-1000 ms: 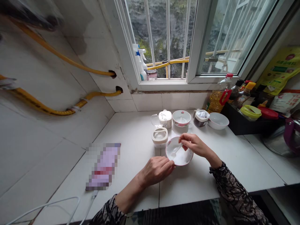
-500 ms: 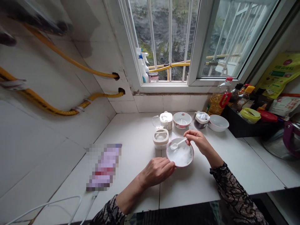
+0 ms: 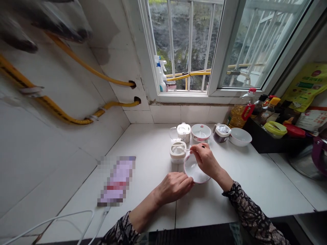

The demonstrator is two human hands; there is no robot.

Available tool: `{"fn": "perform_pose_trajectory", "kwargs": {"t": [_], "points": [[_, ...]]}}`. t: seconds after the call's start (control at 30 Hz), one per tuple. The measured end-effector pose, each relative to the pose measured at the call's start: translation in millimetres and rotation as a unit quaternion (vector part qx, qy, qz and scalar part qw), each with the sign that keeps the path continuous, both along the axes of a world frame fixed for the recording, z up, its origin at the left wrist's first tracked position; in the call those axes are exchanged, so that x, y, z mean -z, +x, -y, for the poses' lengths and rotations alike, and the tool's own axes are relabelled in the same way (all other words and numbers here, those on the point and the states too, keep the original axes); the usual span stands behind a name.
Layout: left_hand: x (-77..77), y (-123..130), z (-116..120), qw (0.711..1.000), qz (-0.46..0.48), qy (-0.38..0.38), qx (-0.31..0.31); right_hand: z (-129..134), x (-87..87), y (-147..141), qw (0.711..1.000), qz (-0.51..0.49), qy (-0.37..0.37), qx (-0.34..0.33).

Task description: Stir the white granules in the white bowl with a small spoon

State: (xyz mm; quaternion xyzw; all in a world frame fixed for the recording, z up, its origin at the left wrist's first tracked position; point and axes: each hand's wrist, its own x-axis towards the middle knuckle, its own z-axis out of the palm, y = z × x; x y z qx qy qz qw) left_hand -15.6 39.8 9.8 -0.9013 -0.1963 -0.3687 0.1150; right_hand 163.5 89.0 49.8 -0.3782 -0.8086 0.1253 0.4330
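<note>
Right hand [image 3: 204, 159]: fingers grasp the white spoon [image 3: 187, 149], far end at the mouth of the canister [image 3: 177, 158]; left hand [image 3: 173, 188]: fingers grasp the near rim of the bowl [image 3: 194, 172], set on the surface [image 3: 204, 204].

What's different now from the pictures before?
The right hand moved the white spoon left and farther away, from the bowl to the opening of the beige-rimmed container. The left hand stayed at the bowl's rim.

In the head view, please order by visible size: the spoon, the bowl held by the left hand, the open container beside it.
1. Bowl, partly behind the right hand
2. Open container
3. Spoon, partly hidden
</note>
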Motion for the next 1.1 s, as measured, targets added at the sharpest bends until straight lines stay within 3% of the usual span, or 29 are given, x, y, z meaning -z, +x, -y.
{"fn": "perform_pose_trajectory", "kwargs": {"t": [0.07, 0.17, 0.27, 0.37, 0.47, 0.57, 0.7, 0.83, 1.1], "points": [[-0.1, 0.0, 0.1, 1.0, -0.002, 0.002, -0.004, 1.0, 1.2, 0.7, 0.998, 0.044, 0.051, 0.004], [-0.2, 0.1, 0.0, 1.0, 0.0, 0.001, -0.004, 4.4, -1.4, 3.8, 0.998, 0.01, 0.057, 0.023], [-0.3, 0.2, -0.2, 1.0, 0.002, -0.004, 0.0, 8.1, -5.8, 7.7, 0.996, -0.084, -0.027, 0.027], [-0.2, -0.2, -0.3, 1.0, 0.0, -0.005, 0.0, 7.9, -8.4, 14.7, 0.972, -0.187, -0.145, 0.0], [0.4, -1.0, -0.3, 1.0, -0.003, -0.004, 0.002, 4.0, -9.8, 26.1, 0.953, -0.236, -0.189, -0.012], [1.6, -1.9, -0.3, 1.0, -0.003, -0.013, 0.006, 0.6, -10.8, 37.3, 0.965, -0.183, -0.186, -0.008], [3.0, -2.8, -0.1, 1.0, 0.001, -0.027, 0.009, 0.4, -8.7, 42.3, 0.991, 0.019, -0.134, 0.001], [2.3, -2.3, 0.3, 1.0, 0.002, -0.024, 0.003, 4.3, -4.8, 37.2, 0.983, 0.154, -0.092, -0.032], [1.0, -2.7, 0.9, 1.0, -0.001, -0.025, 0.007, 13.4, -16.4, 36.8, 0.972, 0.128, -0.161, -0.111]]}}
